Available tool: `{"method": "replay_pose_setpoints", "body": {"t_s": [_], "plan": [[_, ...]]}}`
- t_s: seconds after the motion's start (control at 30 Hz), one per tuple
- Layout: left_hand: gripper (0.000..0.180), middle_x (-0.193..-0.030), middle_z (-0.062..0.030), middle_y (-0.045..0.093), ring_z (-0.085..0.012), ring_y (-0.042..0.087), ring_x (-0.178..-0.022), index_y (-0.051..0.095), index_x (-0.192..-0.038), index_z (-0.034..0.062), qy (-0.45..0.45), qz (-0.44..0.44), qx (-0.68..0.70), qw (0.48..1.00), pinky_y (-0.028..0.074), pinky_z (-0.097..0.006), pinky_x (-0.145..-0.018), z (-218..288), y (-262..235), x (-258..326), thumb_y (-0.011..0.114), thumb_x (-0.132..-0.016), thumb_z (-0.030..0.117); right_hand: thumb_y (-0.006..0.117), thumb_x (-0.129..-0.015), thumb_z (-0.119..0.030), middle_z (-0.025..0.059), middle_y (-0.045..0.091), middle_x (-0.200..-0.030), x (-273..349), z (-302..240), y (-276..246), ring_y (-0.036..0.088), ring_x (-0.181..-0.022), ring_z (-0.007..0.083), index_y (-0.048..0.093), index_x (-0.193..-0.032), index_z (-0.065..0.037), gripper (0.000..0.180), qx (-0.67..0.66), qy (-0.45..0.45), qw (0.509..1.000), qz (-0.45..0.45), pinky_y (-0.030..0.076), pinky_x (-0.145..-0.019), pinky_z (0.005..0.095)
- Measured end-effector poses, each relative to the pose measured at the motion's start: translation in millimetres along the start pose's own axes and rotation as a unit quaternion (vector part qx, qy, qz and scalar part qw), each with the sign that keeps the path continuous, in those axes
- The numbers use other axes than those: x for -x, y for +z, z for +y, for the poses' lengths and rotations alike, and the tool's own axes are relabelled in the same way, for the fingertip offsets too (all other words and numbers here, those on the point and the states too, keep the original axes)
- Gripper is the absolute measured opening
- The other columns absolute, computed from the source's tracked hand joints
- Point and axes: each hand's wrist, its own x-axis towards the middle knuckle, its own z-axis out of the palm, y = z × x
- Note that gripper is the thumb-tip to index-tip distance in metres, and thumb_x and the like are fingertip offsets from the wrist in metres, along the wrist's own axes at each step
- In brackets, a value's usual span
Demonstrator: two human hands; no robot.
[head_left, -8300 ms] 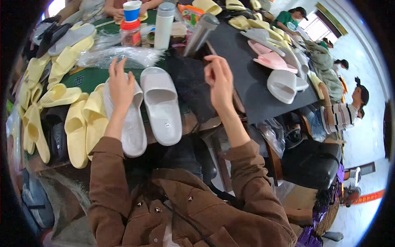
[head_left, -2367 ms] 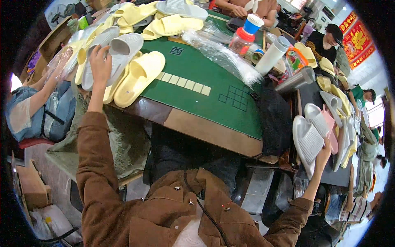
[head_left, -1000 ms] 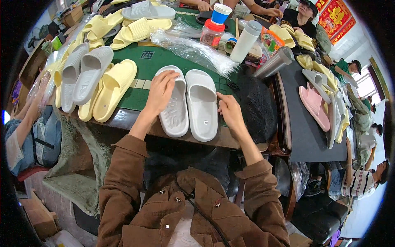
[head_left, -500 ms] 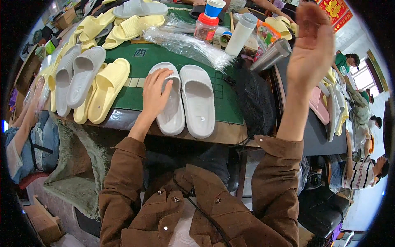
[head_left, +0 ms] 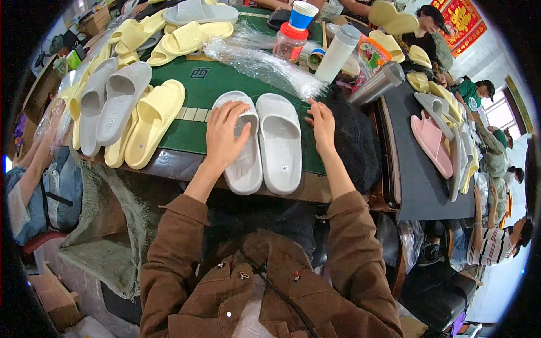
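Note:
A pair of light grey slides lies side by side on the green mat (head_left: pixel 194 132), toes pointing away from me. My left hand (head_left: pixel 225 135) lies over the strap of the left slide (head_left: pixel 245 172), fingers spread and thumb apart. To the right of the right slide (head_left: pixel 282 149), my right hand (head_left: pixel 322 125) is open, its fingers slightly bent and holding nothing. Its fingertips are close to the end of a bundle of clear plastic bags (head_left: pixel 270 67) lying on the mat.
Yellow slides (head_left: pixel 155 124) and grey slides (head_left: pixel 124 104) are grouped at the left. Behind are a red-lidded jar (head_left: pixel 290 45), a white bottle (head_left: pixel 337 53) and a steel flask (head_left: pixel 377 84). Black mesh cloth (head_left: pixel 355 141) sits right. Another table holds a pink slide (head_left: pixel 431 143); people work nearby.
My right hand has come down from its raised position to beside the right slide. My left hand stays on the left slide's strap. The view has shifted slightly.

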Motion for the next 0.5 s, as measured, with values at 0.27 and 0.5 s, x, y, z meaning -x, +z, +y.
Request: {"method": "replay_pose_setpoints", "body": {"t_s": [0.27, 0.5], "plan": [[0.038, -0.118, -0.0083, 0.055, -0.0312, 0.048, -0.116, 0.056, -0.113, 0.0106, 0.014, -0.022, -0.003, 1.0, 0.031, -0.048, -0.102, 19, 16, 2, 0.063, -0.077, 0.018, 0.053, -0.094, -0.019, 0.0066, 0.068, -0.088, -21, 9, 9, 0.062, -0.078, 0.0111, 0.066, -0.108, -0.001, 0.026, 0.142, -0.058, 0.988, -0.003, 0.048, -0.074, 0.0229], [0.037, -0.119, -0.009, 0.055, -0.0317, 0.047, -0.117, 0.057, -0.114, 0.0103, 0.011, -0.011, 0.0, 1.0, 0.033, -0.046, -0.101, 21, 19, 4, 0.062, -0.077, 0.014, 0.054, -0.094, -0.016, 0.0085, 0.067, -0.095, -20, 15, 3, 0.061, -0.086, 0.0116, 0.065, -0.109, 0.001, 0.025, 0.03, -0.062, 0.998, -0.008, 0.047, -0.077, 0.0226]]}}
